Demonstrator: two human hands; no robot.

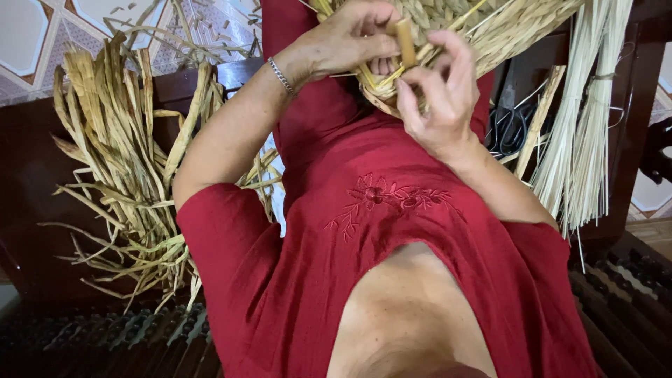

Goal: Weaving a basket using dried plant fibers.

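A woven straw piece (455, 24) of pale yellow-green strands rests on my lap, over my red dress. My left hand (346, 38), with a thin bracelet on the wrist, grips its near rim with curled fingers. My right hand (441, 98) is close against it from the right. Its fingers are closed around a short tan wooden peg (405, 40), which stands upright at the rim between both hands. Loose straw strands (458, 21) stick out of the weave past my fingers.
A heap of dried, flat tan leaves (119, 168) lies to my left on a dark wooden bench (28, 161). A bundle of pale thin stalks (584, 133) hangs at my right, beside dark scissors (511, 129). A tiled floor (28, 42) shows at the upper left.
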